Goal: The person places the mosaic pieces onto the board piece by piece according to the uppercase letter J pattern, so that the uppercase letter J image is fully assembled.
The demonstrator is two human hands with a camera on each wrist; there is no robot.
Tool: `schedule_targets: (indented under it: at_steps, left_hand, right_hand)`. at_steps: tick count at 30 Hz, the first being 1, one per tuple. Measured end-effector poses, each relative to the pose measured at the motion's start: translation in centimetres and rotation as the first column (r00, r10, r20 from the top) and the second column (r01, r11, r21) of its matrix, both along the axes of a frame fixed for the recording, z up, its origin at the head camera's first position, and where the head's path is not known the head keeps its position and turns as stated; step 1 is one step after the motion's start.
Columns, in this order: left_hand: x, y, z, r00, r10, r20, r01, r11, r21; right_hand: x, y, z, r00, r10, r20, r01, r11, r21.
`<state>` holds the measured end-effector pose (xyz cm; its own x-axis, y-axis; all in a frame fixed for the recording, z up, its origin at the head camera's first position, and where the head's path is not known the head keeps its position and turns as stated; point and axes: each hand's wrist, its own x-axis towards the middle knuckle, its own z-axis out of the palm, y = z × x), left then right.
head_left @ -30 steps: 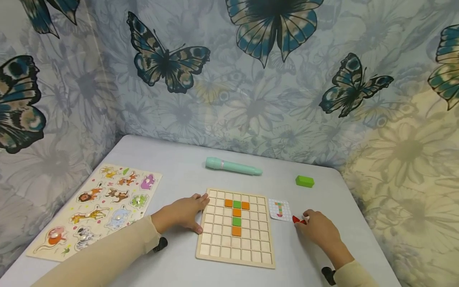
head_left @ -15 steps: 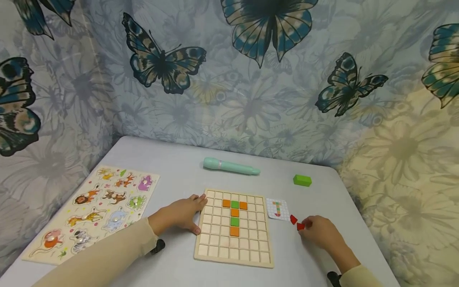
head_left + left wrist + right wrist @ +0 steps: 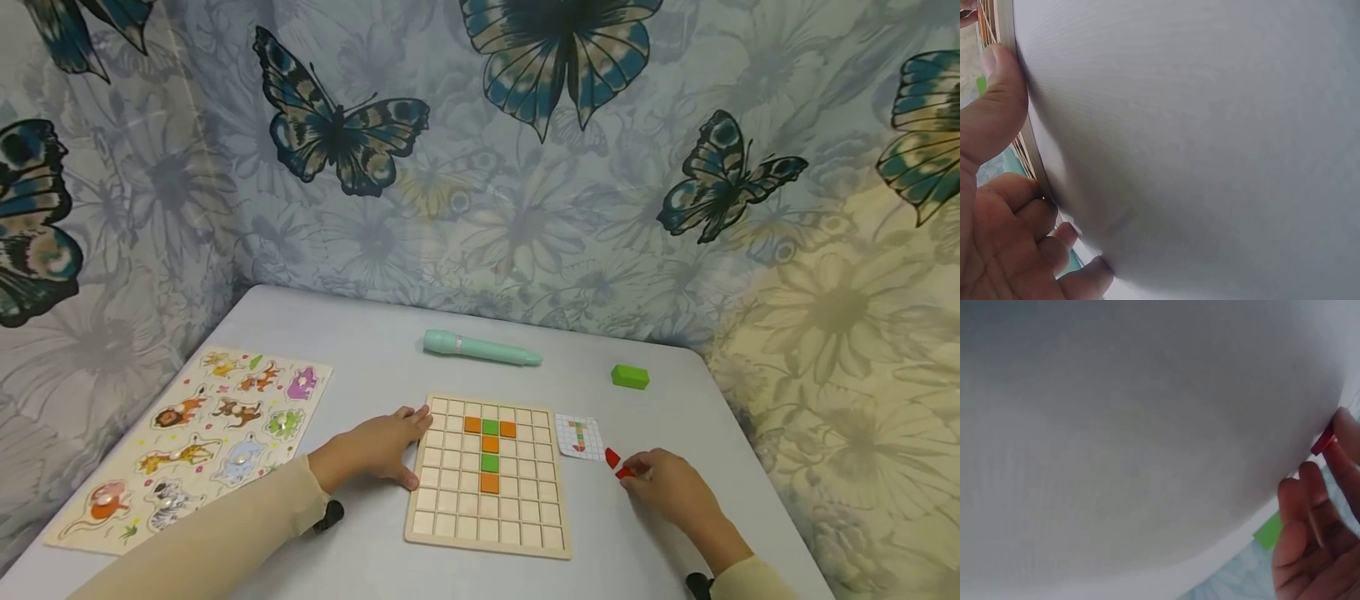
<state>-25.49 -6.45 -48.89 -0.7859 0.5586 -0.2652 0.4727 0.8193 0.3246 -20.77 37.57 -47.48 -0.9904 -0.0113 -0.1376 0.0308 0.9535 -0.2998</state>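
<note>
My left hand rests along the left edge of a wooden grid board. Its thumb and fingertips touch the rim in the left wrist view. Several orange and green square tiles form a T shape on the board. My right hand pinches a small red tile between thumb and finger, low over the table right of the board. Another red tile with a pointed end lies just beside it. A pattern card printed with a similar coloured T lies between the board and the red tiles.
A wooden animal puzzle lies on the left of the white table. Behind the board is a mint-green pen-shaped object. A green block sits at the back right. Butterfly-printed fabric encloses the table's back and sides.
My right hand has drawn one red tile apart from the other, toward me, then shifted slightly back toward it. My left hand has stayed on the board's edge. The head view has shifted slightly.
</note>
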Motion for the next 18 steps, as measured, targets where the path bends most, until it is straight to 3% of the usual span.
schedule_targets:
  at_steps: [8,11,13,18]
  left_hand:
    - [0.1,-0.1,0.0,1.0,0.0,-0.005,0.0,1.0,0.007]
    - [0.1,-0.1,0.0,1.0,0.002,-0.001,-0.002,1.0,0.005]
    - [0.1,-0.1,0.0,1.0,0.003,0.001,-0.003,1.0,0.007]
    - [0.0,0.0,0.1,1.0,-0.001,-0.003,0.001,1.0,-0.003]
  right_hand:
    - [0.2,-0.5,-0.1,0.994,0.091,-0.056,-0.092,0.996,-0.003]
    - [0.4,-1.8,0.0,0.976,0.188,-0.113,-0.191,0.982,-0.014]
    - [0.6,-3.1,0.2,0.944,0.292,-0.154,-0.297,0.955,-0.01]
    - [0.9,-7.2,0.7,0.81,0.546,-0.216,-0.555,0.832,0.022]
